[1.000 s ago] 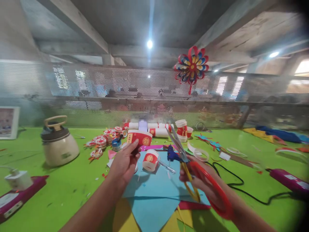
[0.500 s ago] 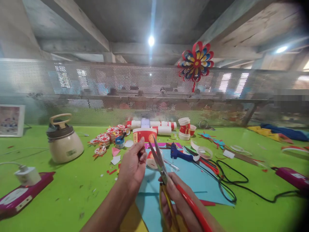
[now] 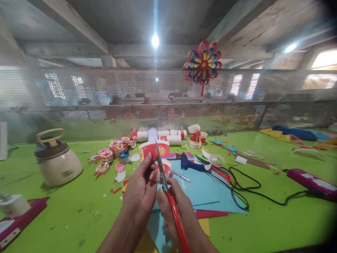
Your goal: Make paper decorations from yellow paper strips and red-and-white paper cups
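My left hand (image 3: 140,188) pinches the lower edge of a curved red-and-white paper cup piece (image 3: 163,149) with gold print, held up over the table. In my right hand (image 3: 176,207) are scissors (image 3: 177,219) with red handles, their blades upright and nearly together. The blades overlap the cup piece in view; whether they are cutting it I cannot tell. Behind my fingers, another red-and-white cup part (image 3: 166,167) lies on light blue paper (image 3: 210,191), next to a clear pen-like stick (image 3: 181,175).
A blue glue gun (image 3: 192,164) with a black cord and red-handled scissors (image 3: 222,173) lie right of centre. Stacked paper cups (image 3: 195,136) and white rolls stand behind. At left are a beige kettle-shaped bottle (image 3: 59,163), a blue paint jar (image 3: 124,156) and patterned paper ornaments (image 3: 102,154).
The scissor blades have come together and moved up to the cup piece. My right hand has closed round the handles. The whole view has swung slightly right.
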Available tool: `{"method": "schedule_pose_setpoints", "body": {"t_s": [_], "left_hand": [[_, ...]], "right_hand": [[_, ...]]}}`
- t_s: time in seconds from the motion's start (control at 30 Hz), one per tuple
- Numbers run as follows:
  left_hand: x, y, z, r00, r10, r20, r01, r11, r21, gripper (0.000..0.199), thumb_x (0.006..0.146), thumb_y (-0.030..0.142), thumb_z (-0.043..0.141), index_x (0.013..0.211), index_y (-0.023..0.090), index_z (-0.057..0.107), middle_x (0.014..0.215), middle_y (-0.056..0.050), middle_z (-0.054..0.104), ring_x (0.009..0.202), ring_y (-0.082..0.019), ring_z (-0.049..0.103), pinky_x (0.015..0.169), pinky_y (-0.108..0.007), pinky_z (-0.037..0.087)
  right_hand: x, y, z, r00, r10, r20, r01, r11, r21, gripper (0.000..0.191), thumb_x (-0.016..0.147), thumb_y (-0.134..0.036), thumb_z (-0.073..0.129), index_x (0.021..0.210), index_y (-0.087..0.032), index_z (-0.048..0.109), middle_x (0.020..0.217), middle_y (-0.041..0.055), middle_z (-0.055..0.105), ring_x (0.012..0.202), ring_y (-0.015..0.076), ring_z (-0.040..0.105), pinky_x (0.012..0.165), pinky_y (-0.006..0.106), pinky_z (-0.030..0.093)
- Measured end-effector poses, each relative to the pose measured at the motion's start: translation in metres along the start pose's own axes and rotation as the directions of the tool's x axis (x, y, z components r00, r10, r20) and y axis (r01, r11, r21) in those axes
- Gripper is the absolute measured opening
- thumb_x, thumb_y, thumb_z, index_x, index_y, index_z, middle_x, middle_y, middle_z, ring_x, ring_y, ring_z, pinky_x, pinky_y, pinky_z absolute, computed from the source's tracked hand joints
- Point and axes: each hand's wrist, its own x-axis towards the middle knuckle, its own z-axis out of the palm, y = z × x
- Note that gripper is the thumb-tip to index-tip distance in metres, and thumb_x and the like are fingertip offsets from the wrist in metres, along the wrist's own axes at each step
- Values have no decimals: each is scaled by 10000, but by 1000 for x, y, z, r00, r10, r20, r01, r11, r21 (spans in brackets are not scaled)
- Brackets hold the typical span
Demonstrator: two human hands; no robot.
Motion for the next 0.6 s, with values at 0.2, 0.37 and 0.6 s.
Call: {"method": "schedule_pose_setpoints", "body": {"t_s": [0.2,0.37,0.6], "left_hand": [[-3,-10,-4,996,-11,90,9,1000,21,187,831,172,583,674,79,620,525,38,474,352,-6,338,347,-129,339],[-1,-15,-5,996,44,82,-47,998,34,120,725,158,688,661,86,617,500,54,451,354,-14,337,340,-138,316],[-2,-15,-7,992,70,106,-74,997,27,175,627,177,759,657,83,613,503,58,466,364,-8,325,338,-131,314]], "right_hand": [[-1,3,7,996,32,-78,-32,999,-1,550,842,-636,387,1200,-228,477,585,-39,475,457,121,465,406,212,399],[0,0,8,989,-9,-149,-4,996,-84,553,828,-652,376,1125,-213,534,662,-8,548,527,139,510,483,239,427],[2,7,8,986,24,-167,-43,993,-112,644,817,-685,359,1221,-205,504,571,-34,491,461,127,474,416,217,398]]}}
